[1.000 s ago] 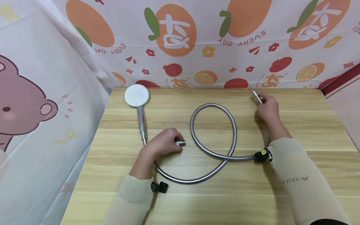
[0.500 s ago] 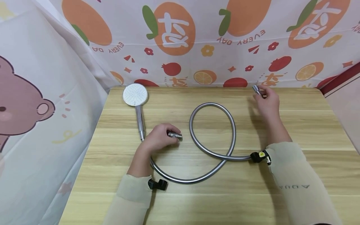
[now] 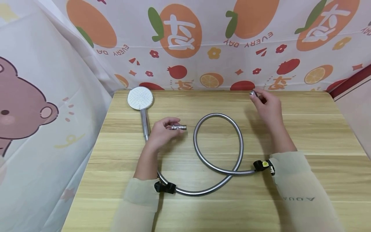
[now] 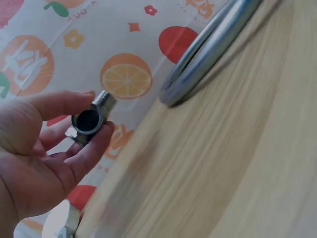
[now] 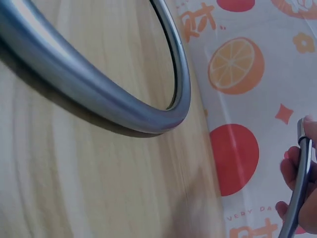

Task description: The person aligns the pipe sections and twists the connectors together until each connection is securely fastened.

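Observation:
My left hand (image 3: 160,133) pinches a small chrome fitting (image 3: 179,127) between thumb and fingers, above the table's left half. Seen in the left wrist view, that fitting (image 4: 105,105) has a round hollow opening and short stubs at its sides. Near the back edge, my right hand (image 3: 270,104) grips the metal end (image 3: 253,93) of a grey shower hose (image 3: 242,141). The right wrist view shows the hose end (image 5: 301,130) upright in the fingers, hose running down past the palm. The hose loops once on the wood and runs under my left forearm to the shower head (image 3: 140,98).
The wooden table (image 3: 208,216) meets a fruit-print cloth (image 3: 214,69) along its back edge. Another cloth with a bear print (image 3: 26,106) hangs at the left. Black cameras (image 3: 166,187) are strapped at both wrists, one overlapping the hose.
My left hand has risen toward the back with the chrome fitting, whose end now faces right. My right hand has moved left with the hose end, and the hose loop has shifted slightly toward me.

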`<state>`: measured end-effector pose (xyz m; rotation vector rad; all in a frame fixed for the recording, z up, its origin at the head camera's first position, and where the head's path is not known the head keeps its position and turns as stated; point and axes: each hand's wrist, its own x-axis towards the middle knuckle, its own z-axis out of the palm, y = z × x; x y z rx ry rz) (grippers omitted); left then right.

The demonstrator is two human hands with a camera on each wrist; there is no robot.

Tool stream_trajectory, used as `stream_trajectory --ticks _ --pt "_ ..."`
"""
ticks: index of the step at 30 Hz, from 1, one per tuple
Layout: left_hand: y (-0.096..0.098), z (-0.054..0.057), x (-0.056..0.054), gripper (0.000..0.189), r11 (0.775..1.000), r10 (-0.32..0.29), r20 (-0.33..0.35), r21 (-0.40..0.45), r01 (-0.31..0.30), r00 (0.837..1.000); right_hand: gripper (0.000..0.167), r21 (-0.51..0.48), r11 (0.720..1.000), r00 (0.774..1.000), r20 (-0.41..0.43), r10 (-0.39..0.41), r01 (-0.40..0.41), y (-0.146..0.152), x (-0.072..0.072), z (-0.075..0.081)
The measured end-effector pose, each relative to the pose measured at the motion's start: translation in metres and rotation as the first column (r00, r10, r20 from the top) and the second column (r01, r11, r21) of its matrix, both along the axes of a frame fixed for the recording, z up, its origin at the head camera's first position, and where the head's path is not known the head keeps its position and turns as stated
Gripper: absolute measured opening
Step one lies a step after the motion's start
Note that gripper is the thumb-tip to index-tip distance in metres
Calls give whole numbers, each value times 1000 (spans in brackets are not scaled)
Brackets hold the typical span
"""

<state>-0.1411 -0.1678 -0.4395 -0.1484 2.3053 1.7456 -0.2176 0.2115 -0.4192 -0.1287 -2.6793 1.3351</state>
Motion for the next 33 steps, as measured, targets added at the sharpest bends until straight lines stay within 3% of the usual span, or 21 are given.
stream_trajectory --ticks 4,7,9,12,16,22,29,33 --pt "9 -1 -5 54 992 108 -22 73 -106 994 47 25 1000 999 -39 15 -14 -7 4 -3" --pt "20 -1 -8 46 970 182 -40 174 -173 982 44 58 998 998 -63 29 -25 -11 5 -4" --pt "27 -2 -11 39 944 228 -48 257 -208 973 41 81 996 996 -80 37 -30 -14 6 -3" --pt "38 -5 -16 33 880 296 -44 402 -254 954 40 97 995 996 -78 45 -37 -18 8 1" --pt "47 -8 -22 43 816 360 -43 499 -292 932 41 93 995 996 -79 45 -37 -23 12 8" --pt "53 -11 -27 51 804 375 -42 512 -302 926 38 9 1000 994 -109 26 -25 -35 20 10" --pt "54 -18 -33 56 755 356 -72 610 -242 932 35 -56 997 988 -147 41 -49 -56 30 2" --pt "55 -20 -34 53 746 360 -93 626 -226 928 33 -97 992 981 -185 57 -76 -71 35 -5"
